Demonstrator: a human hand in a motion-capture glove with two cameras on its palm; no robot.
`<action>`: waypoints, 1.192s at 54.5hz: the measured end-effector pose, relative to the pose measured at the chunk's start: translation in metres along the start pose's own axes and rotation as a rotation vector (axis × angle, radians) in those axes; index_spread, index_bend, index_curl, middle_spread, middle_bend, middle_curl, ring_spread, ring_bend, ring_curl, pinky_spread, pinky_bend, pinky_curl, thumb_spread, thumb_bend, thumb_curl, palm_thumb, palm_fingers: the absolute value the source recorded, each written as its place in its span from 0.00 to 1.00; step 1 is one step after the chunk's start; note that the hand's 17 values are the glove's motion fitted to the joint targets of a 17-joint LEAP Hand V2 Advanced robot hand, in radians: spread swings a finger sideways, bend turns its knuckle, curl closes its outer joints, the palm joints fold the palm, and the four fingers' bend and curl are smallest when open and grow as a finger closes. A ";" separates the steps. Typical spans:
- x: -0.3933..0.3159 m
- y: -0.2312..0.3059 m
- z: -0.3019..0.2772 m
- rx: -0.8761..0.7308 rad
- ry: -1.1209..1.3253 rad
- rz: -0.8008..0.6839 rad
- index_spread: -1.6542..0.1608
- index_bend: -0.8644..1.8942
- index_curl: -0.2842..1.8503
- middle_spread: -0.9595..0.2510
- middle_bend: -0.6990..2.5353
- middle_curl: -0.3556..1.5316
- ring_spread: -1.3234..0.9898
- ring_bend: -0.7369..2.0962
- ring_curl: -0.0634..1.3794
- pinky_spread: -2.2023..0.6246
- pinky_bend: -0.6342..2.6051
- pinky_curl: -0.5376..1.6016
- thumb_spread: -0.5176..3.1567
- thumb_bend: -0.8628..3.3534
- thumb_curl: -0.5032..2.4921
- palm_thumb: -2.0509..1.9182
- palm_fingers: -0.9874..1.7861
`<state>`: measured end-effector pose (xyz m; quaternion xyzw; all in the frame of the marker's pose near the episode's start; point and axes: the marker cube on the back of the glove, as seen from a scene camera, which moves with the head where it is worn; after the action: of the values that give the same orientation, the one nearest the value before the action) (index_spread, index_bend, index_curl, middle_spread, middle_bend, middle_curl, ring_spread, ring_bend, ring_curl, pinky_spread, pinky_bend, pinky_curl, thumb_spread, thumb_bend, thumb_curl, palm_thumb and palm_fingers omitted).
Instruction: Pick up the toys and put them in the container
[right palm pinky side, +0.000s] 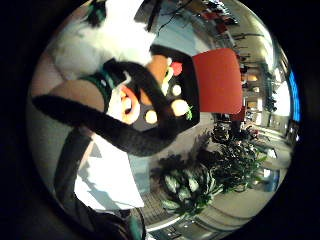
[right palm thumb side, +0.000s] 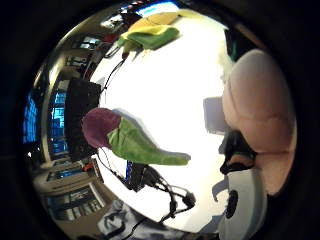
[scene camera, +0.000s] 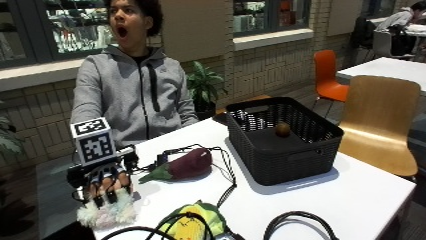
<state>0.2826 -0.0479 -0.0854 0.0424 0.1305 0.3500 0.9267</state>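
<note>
A fluffy white and pastel plush toy is at the table's near left corner. My gloved right hand is on top of it, fingers curled down into its fur. In the thumb side palm view its pink body fills the space next to the palm. A purple eggplant plush with green leaves lies mid-table among cables. A yellow and green corn plush lies at the front edge. The black basket stands to the right, with one small brown toy inside.
Black cables loop over the white table between the eggplant, the corn and the basket. A wooden chair stands behind the table's right end, and an orange chair stands further back. Plants grow below the table's side.
</note>
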 end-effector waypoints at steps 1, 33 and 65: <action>0.000 0.000 -0.001 0.024 0.007 -0.003 0.76 0.44 0.27 0.80 0.29 0.31 0.56 0.37 0.17 0.78 0.48 0.45 0.52 0.28 0.32 0.67 0.51; -0.188 0.012 -0.171 0.408 -0.113 -0.477 0.74 0.45 0.37 0.64 0.34 0.41 0.46 0.50 0.28 0.72 0.48 0.44 0.43 0.27 0.40 0.72 0.58; -0.469 0.008 -0.157 0.217 -0.063 -0.763 0.72 0.46 0.47 0.60 0.36 0.51 0.45 0.54 0.33 0.71 0.53 0.44 0.39 0.26 0.45 0.72 0.53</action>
<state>-0.1033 -0.3529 -0.1360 0.0994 0.1448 -0.0368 0.9838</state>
